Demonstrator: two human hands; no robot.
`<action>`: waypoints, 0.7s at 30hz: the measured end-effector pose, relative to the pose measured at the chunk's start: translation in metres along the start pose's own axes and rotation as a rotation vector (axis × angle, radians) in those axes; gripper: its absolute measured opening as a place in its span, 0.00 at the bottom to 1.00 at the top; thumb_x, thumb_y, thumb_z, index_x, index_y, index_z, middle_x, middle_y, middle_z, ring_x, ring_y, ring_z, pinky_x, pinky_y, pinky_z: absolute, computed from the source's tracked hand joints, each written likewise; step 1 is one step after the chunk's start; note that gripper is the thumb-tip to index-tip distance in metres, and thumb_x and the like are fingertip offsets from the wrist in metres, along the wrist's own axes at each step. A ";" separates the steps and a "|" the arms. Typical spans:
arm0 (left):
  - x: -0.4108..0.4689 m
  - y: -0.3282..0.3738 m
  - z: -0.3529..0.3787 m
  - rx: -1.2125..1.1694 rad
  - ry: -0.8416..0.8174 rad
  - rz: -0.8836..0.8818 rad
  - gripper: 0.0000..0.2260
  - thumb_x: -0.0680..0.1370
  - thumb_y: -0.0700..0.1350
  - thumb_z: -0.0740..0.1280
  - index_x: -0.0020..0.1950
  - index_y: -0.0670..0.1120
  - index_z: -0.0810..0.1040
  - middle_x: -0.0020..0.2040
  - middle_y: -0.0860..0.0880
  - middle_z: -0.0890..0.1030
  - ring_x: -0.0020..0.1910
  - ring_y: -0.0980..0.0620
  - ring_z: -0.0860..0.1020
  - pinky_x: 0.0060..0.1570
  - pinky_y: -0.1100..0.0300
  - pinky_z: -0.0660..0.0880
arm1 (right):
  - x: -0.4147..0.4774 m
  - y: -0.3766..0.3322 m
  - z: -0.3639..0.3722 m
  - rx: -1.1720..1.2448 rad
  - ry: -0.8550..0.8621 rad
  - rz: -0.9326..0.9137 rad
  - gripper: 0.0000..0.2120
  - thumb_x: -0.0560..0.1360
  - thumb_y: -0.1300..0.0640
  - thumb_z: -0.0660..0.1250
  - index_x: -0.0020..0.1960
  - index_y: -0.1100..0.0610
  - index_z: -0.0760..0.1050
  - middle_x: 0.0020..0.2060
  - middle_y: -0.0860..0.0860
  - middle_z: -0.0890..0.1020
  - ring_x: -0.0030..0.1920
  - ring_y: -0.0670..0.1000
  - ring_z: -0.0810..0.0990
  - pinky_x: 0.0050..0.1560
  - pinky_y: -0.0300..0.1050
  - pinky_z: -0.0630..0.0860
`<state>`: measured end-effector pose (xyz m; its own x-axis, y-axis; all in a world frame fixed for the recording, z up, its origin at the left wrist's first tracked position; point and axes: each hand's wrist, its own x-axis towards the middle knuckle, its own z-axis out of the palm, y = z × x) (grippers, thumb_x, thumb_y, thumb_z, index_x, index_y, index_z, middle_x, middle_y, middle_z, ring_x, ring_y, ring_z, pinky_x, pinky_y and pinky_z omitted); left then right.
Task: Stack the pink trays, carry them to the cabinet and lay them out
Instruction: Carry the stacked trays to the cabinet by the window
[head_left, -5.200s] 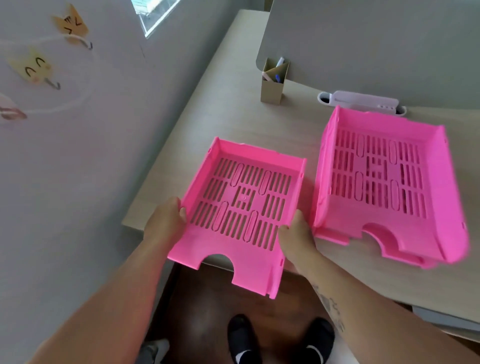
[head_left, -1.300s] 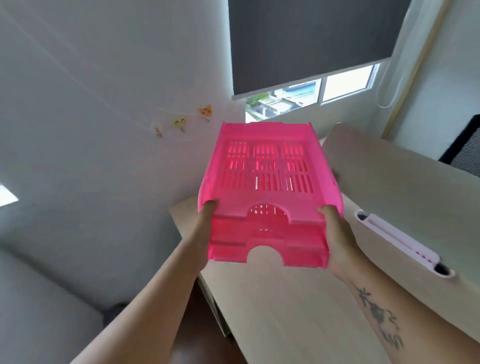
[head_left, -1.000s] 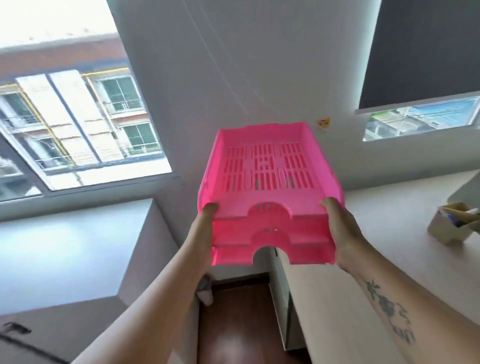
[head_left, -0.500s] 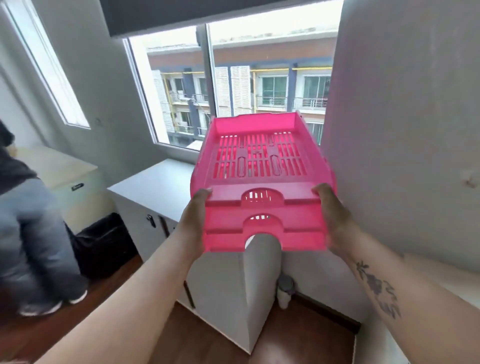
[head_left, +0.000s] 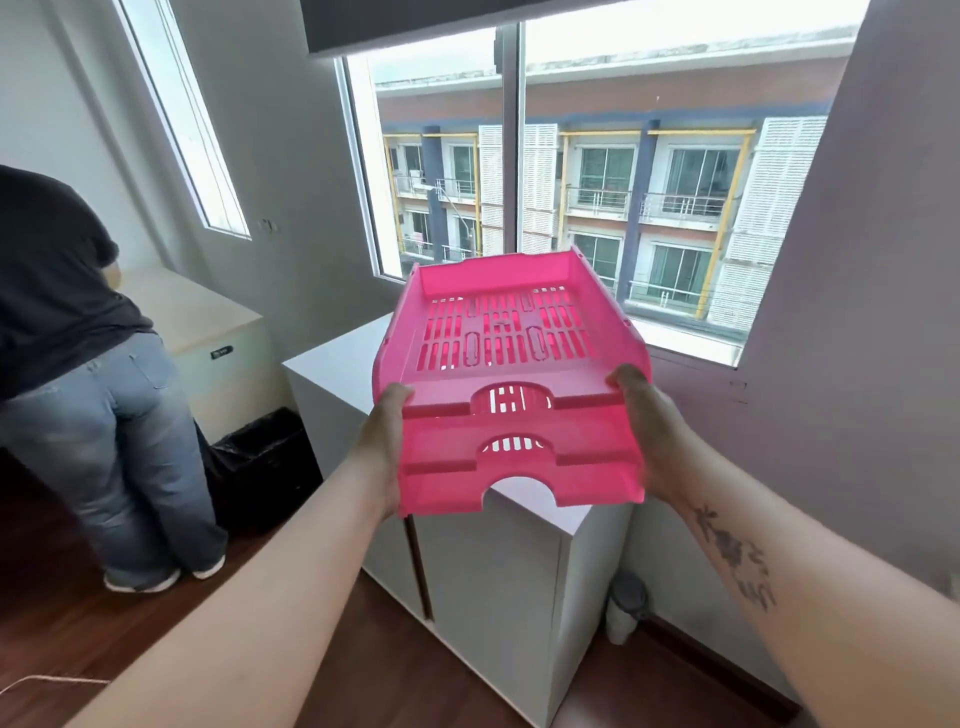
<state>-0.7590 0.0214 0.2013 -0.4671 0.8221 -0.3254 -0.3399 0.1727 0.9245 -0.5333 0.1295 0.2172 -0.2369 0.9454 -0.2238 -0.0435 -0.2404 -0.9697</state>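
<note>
A stack of pink trays (head_left: 511, 395), slotted bottoms and arched front cut-outs, hangs in the air in front of me, held level above a white cabinet (head_left: 498, 561). My left hand (head_left: 382, 441) grips the stack's left front corner. My right hand (head_left: 644, 431) grips the right front corner. The stack hides much of the cabinet's top (head_left: 337, 358), which runs back to the window.
A person in a dark shirt and jeans (head_left: 88, 374) stands at the left, back turned, by a cream cabinet (head_left: 208, 332). A black bin (head_left: 265, 462) sits between the two cabinets. A small grey bin (head_left: 626, 605) stands against the right wall. The floor is dark wood.
I have turned from the desk to the window side with the stacked trays in both hands. Since half a second ago the white cabinet has come closer, under the stack.
</note>
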 end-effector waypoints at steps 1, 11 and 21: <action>0.011 0.004 -0.006 0.020 0.009 -0.010 0.18 0.76 0.59 0.57 0.52 0.48 0.79 0.42 0.43 0.84 0.41 0.41 0.82 0.42 0.48 0.78 | 0.008 0.005 0.008 0.005 0.013 0.013 0.10 0.73 0.48 0.61 0.49 0.53 0.75 0.42 0.58 0.82 0.47 0.65 0.84 0.52 0.68 0.78; 0.147 0.053 -0.068 0.139 -0.027 -0.072 0.22 0.73 0.61 0.58 0.57 0.49 0.78 0.49 0.40 0.84 0.45 0.38 0.83 0.37 0.47 0.80 | 0.102 0.023 0.112 0.094 0.146 0.038 0.12 0.71 0.48 0.61 0.50 0.54 0.75 0.45 0.61 0.83 0.48 0.68 0.83 0.52 0.72 0.76; 0.265 0.061 -0.093 0.213 -0.069 -0.138 0.21 0.74 0.62 0.59 0.59 0.50 0.76 0.52 0.38 0.83 0.50 0.36 0.82 0.44 0.39 0.81 | 0.183 0.047 0.167 0.141 0.260 0.096 0.12 0.72 0.49 0.60 0.49 0.55 0.75 0.42 0.61 0.80 0.41 0.62 0.81 0.49 0.66 0.78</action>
<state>-0.9790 0.1990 0.1529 -0.3689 0.8165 -0.4441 -0.2141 0.3903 0.8954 -0.7405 0.2546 0.1474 0.0091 0.9370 -0.3491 -0.1712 -0.3425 -0.9238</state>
